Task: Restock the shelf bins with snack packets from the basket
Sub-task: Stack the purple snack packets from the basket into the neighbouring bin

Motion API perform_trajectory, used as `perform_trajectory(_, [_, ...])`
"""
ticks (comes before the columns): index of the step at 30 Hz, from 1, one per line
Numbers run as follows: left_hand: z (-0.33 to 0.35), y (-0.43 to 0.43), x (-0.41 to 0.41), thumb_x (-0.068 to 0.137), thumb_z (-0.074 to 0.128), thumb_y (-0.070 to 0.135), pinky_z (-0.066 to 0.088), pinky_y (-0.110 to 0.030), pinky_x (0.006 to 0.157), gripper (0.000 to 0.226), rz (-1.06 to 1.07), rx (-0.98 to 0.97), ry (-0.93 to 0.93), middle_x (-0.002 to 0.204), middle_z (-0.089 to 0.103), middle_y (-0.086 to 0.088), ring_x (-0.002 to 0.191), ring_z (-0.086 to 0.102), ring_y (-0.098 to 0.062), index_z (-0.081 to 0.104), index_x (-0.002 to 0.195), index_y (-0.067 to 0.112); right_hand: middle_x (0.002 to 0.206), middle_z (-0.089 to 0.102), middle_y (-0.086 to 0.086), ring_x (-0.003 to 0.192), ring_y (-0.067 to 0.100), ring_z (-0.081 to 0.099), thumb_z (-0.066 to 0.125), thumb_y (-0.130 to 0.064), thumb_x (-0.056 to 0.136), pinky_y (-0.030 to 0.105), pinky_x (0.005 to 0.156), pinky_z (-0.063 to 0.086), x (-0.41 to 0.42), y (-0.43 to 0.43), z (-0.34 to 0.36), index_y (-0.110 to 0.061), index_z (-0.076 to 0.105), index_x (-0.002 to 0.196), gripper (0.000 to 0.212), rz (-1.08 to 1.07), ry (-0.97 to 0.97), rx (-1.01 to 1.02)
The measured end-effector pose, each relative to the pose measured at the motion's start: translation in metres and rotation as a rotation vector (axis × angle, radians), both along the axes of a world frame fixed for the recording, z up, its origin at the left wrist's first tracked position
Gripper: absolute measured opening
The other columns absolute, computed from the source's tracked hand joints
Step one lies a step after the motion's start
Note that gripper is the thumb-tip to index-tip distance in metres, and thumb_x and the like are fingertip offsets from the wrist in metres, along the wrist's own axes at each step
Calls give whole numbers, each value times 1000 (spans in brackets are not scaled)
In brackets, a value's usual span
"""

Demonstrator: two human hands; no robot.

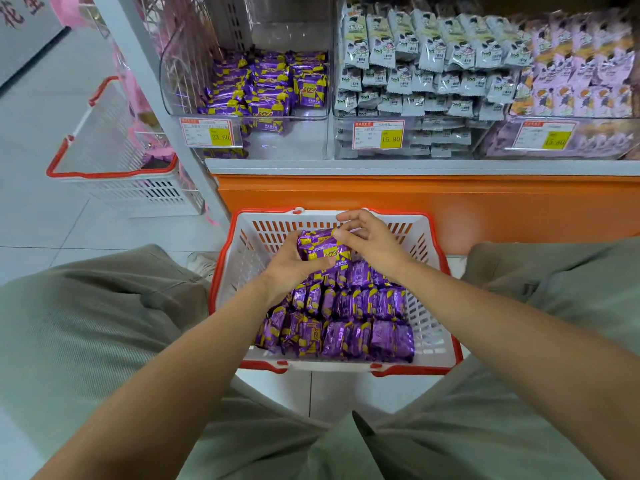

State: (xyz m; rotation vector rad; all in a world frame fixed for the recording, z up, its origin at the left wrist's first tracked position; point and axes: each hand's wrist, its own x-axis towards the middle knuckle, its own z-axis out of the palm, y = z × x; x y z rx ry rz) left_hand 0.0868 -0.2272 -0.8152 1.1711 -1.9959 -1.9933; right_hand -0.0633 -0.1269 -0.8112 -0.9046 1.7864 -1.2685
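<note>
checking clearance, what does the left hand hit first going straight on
Gripping purple packets, the left hand would likely meet the right hand first, then the basket's far wall.

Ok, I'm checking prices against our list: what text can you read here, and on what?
"23.60": left bin's price tag.
"15.80": middle bin's price tag.
"15.80", blurred: right bin's price tag.
"花生", partly cropped: sign, top left.
Tags' small print and purple packets' lettering: too blurred.
</note>
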Motion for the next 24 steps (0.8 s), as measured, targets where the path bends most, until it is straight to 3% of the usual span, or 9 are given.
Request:
perform_trajectory(3, [-3,-3,3,83,76,16,40,-16,88,74,11,-78,29,106,50,17,100,55,0,32,141,19,146,39,-5,127,8,42,67,-27,90,23,93,46,-3,5,1,-30,38,144,61,102,9,76])
perform_trajectory(5, [2,-4,8,82,76,12,49,-12,85,58,-27,-142,38,104,58,14,93,60,5,41,127,21,152,30,-6,134,10,32,69,-22,89,29,102,35,-6,8,1,-35,29,149,73,205,16,146])
perform_trajectory(8, [11,-7,14,76,81,25,53,-29,92,59,-70,-276,44,108,67,6,95,65,-3,50,125,16,145,38,3,122,18,47,68,-13,88,31,99,42,-5,8,7,-35,35,146,70,272,24,155])
perform_trajectory(11, [27,-12,20,69,80,45,52,-29,92,76,-64,-322,89,113,68,6,105,65,-10,49,133,17,138,42,1,93,4,61,68,-9,88,25,81,53,-2,1,21,-34,39,143,66,270,32,101])
perform_trajectory(12, [33,-15,22,69,79,47,52,-30,92,76,-47,-306,111,113,69,4,106,65,-12,50,132,16,137,43,-2,91,1,62,68,-9,88,24,79,53,0,-2,28,-33,39,142,66,273,34,84])
perform_trajectory(15, [56,-24,23,71,79,50,53,-35,91,59,-10,-345,145,106,71,-2,99,67,-16,58,117,20,133,54,3,111,13,59,73,-11,84,33,98,50,3,-16,48,-28,40,141,68,270,59,36])
perform_trajectory(19, [81,-41,25,67,80,56,51,-48,96,66,27,-419,219,110,71,-9,104,66,-26,61,118,18,119,63,16,95,16,63,71,1,83,33,88,53,7,-35,80,-16,42,132,60,264,28,-53])
perform_trajectory(21, [101,-49,25,69,80,51,52,-46,95,66,45,-452,235,110,70,-11,101,66,-24,59,119,14,115,63,12,90,13,63,72,2,82,33,85,53,8,-45,98,-15,43,130,58,253,69,-94])
perform_trajectory(24, [126,-66,22,78,79,33,53,-29,87,58,58,-514,259,108,70,-5,95,66,-10,55,127,12,106,65,-2,83,-1,64,74,0,81,16,76,51,6,-62,127,-17,46,131,60,228,145,-146])
